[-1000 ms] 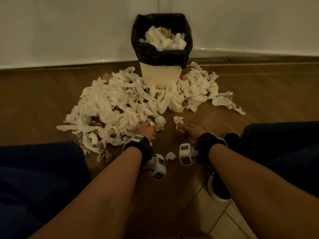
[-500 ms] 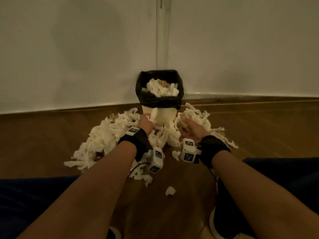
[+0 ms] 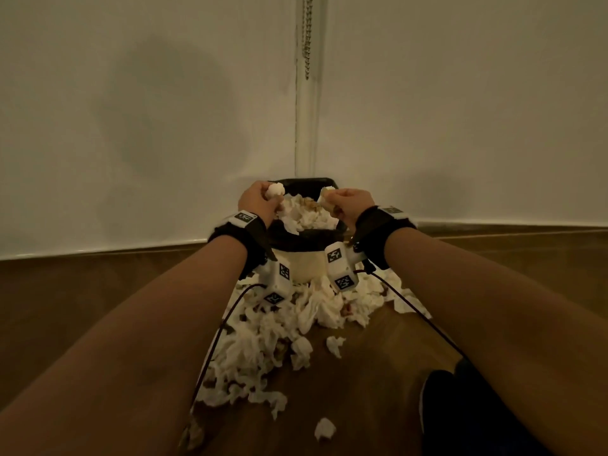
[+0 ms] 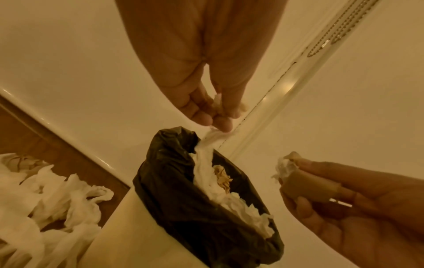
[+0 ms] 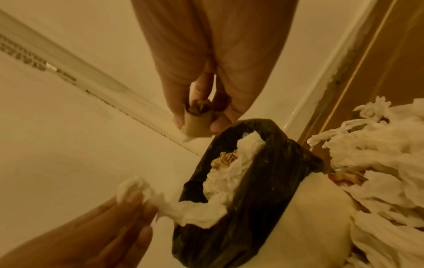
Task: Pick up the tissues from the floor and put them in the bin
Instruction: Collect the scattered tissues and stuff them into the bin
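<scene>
A cream bin lined with a black bag stands in the wall corner, heaped with white tissues. My left hand is above its left rim and pinches a crumpled white tissue whose tail trails down into the bin. My right hand hovers over the right rim, gripping a short brown cardboard tube with tissue stuffed in it. A big pile of white tissues lies on the wooden floor in front of the bin.
Single tissue scraps lie nearer me on the wooden floor. My dark shoe is at the lower right. White walls meet behind the bin, and a bead chain hangs in the corner.
Both hands have risen from the floor pile to above the bin, each carrying what it picked up. My view has tilted up toward the wall.
</scene>
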The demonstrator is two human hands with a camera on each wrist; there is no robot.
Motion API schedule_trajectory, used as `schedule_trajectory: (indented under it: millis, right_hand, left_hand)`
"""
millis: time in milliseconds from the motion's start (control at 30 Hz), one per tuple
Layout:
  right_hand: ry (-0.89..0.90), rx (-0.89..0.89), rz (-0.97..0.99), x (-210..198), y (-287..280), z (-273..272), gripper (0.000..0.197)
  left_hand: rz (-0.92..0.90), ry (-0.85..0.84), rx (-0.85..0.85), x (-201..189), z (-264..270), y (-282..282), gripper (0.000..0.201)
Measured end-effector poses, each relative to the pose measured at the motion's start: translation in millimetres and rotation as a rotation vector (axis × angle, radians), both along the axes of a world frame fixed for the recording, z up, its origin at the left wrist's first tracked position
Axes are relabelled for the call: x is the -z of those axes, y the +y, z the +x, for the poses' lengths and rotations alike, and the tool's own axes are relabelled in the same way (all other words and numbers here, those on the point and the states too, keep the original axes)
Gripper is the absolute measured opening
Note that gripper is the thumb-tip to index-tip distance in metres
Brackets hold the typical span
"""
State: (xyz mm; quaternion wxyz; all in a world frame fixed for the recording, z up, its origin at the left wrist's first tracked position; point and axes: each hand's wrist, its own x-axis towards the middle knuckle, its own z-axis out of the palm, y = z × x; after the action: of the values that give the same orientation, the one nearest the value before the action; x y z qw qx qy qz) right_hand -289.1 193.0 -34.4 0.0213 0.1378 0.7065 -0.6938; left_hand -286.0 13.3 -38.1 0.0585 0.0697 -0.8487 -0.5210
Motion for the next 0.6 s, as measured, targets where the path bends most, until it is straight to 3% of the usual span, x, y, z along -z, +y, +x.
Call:
schedule_trajectory:
  millis: [167, 267, 433, 533, 600]
  right_hand:
    - [0.004, 0.038, 0.131, 33.0, -4.0, -15.4, 0.014]
    - [-0.012, 0.017, 0.127, 44.9, -4.9, -19.4, 0.045]
    - [0.021, 0.045, 0.081, 41.8, 10.5, -11.7, 0.046]
    - [0.049, 0.192, -0.104, 42.5, 21.9, 7.3, 0.042]
    - [0.045, 0.295, -0.049, 48.5, 24.4, 29.7, 0.038]
  left_hand:
    - [0.003, -0.073, 0.056, 21.8, -11.9, 3.8, 0.046]
    - [0.018, -0.120, 0.105, 30.6, -14.5, 4.9, 0.056]
    - [0.126, -0.033, 0.056, 35.2, -7.8, 7.6, 0.047]
    - [0.185, 0.084, -0.042, 33.5, 10.8, 12.4, 0.031]
    - [0.122, 0.082, -0.018, 38.2, 30.5, 16.8, 0.024]
